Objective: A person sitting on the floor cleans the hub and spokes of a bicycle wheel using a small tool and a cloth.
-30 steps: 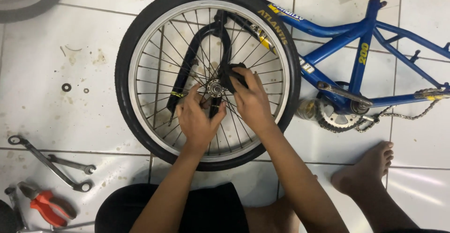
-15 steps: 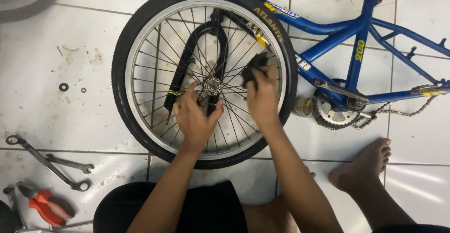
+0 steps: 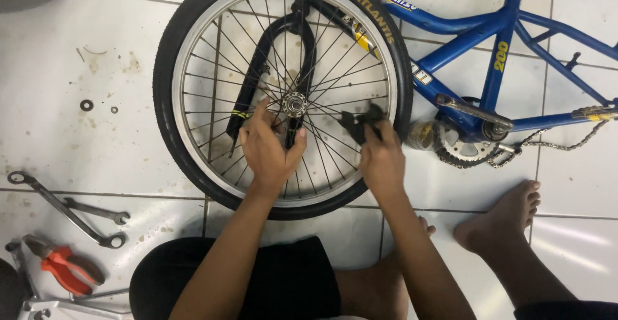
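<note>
Your left hand (image 3: pixel 267 149) lies palm-down on the spokes of the wheel (image 3: pixel 283 91), fingers loosely curled and fingertips touching just beside the hub (image 3: pixel 295 104); it grips nothing that shows. Your right hand (image 3: pixel 381 159) is closed around a small black part (image 3: pixel 360 122), matte and angular, held against the spokes near the rim's right side. Wheel: black ribbed rubber tyre, bright metal rim, thin steel spokes, lying flat on the white tiled floor (image 3: pixel 96 49), over the black fork (image 3: pixel 270 62) of a glossy blue bicycle frame (image 3: pixel 489 43) that extends toward the floor's right edge. Beside the frame: toothed chainring (image 3: pixel 460 146) and slack chain (image 3: pixel 553 145). Near the floor's left edge: two round washers (image 3: pixel 86 105); below them, crossed grey metal spanners (image 3: pixel 64 207). In the lower left corner: pliers (image 3: pixel 64 270) with red handles.
</note>
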